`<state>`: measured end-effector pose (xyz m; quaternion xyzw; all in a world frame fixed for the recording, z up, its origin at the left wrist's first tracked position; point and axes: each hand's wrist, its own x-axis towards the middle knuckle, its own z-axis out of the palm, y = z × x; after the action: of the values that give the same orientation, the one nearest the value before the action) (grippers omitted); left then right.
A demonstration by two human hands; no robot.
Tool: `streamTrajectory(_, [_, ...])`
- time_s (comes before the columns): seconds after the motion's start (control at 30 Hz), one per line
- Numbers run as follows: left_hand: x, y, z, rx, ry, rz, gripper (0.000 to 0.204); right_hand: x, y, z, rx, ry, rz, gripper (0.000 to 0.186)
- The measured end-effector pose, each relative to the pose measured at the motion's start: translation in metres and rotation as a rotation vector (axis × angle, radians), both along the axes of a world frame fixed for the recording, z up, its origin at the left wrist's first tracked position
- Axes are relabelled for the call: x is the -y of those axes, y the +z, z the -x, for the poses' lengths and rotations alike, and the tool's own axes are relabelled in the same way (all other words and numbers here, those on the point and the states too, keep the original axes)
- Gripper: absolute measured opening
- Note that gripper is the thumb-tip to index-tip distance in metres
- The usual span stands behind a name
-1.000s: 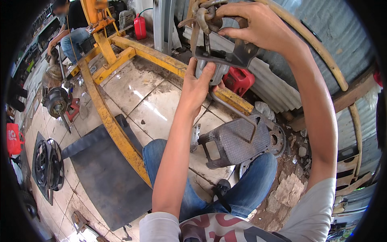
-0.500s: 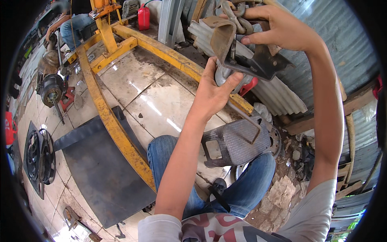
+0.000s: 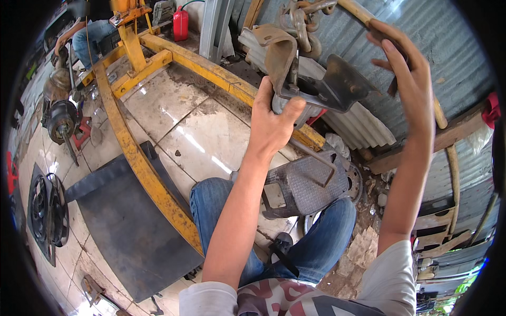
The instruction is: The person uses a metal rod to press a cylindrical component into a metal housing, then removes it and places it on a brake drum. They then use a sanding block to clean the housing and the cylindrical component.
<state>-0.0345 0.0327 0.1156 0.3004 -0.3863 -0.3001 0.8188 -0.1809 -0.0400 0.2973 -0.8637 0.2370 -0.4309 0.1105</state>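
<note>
My left hand [image 3: 275,113] grips the underside of a grey metal housing [image 3: 307,117] topped by a bent, dark steel bracket [image 3: 342,89], its thumb pressed at the near edge. A bolt or rod [image 3: 293,73] stands up through the bracket, and a long bent bar [image 3: 320,155] extends below it. Rusty chain links [image 3: 309,39] hang just above. My right hand [image 3: 401,71] is apart from the bracket, to its upper right, slightly blurred, with curled fingers round a dark piece I cannot make out, near a wooden pole [image 3: 440,117].
Yellow steel frame [image 3: 132,142] on tiles; black sheet [image 3: 132,231]; fan [image 3: 45,210]; perforated metal plate [image 3: 311,184] by my knees; corrugated wall [image 3: 448,58]; red jerrycan [image 3: 180,23]. At back left, a co-worker in jeans [image 3: 87,42] is beside an axle assembly [image 3: 60,116].
My right hand has left the chain and moved to the right. The bracket and my left hand first shifted right, then slightly back left, and the bracket's upright side now shows more.
</note>
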Motion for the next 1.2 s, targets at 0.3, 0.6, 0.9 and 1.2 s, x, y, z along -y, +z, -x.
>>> streamTrajectory(0.3, [0.0,0.001,0.008,0.038,0.019,0.085,0.079,-0.022,-0.047,0.0,0.487,0.337,-0.574,0.038])
streamTrajectory(0.6, [-0.001,0.007,0.009,-0.011,0.097,0.085,0.079,-0.036,-0.096,0.042,0.485,0.102,-0.796,0.052])
streamTrajectory(0.9, [0.003,-0.002,0.015,-0.093,0.097,0.002,0.074,-0.035,-0.285,0.112,0.37,-0.635,-0.318,0.038])
streamTrajectory(1.2, [0.008,-0.01,0.003,-0.023,0.03,-0.011,0.081,-0.058,-0.344,0.16,0.382,-0.839,-0.293,0.04])
